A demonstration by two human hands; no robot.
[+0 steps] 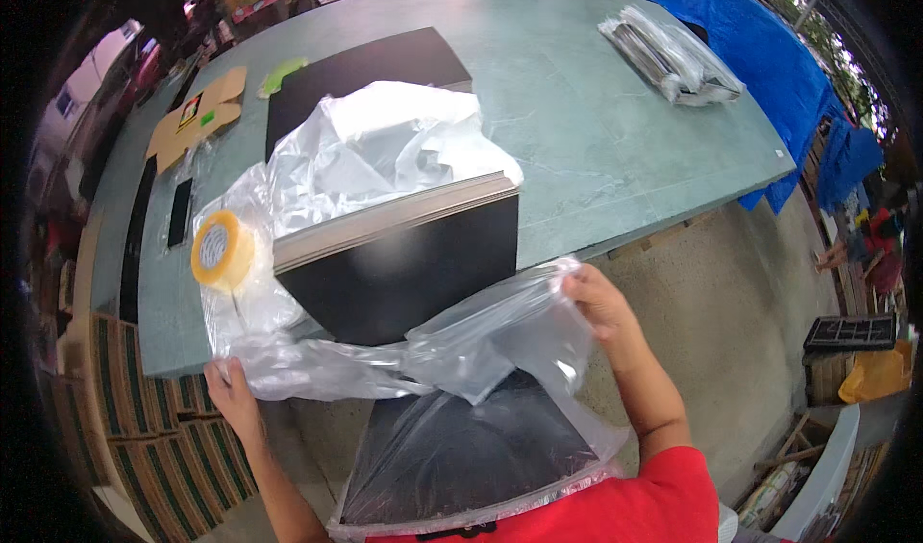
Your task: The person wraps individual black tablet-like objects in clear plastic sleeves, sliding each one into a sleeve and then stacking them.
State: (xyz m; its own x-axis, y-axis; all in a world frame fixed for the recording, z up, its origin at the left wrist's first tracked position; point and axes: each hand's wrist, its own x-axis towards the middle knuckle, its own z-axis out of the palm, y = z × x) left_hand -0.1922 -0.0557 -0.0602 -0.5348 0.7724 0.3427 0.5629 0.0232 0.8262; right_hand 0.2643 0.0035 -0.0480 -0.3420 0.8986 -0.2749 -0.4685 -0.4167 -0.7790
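A clear plastic bag (500,346) stretches between my two hands in front of the green-grey table's near edge. Its lower part covers a dark flat panel (471,452) leaning against my red shirt. My left hand (231,394) pinches the bag's left end near the table corner. On the other side, my right hand (598,303) grips the bunched right end. Behind the bag, a thick stack of black boards (404,264) stands tilted, its pale edges facing up. Crumpled white plastic sheeting (375,149) lies behind the stack.
A roll of yellowish packing tape (223,252) rests on plastic at the left. Past it lie a phone-like black slab (180,211), flattened brown cardboard (199,115) and a large black board (370,72). Plastic-wrapped dark pieces (668,57) lie far right on the table (567,129), beside blue tarpaulin (740,52).
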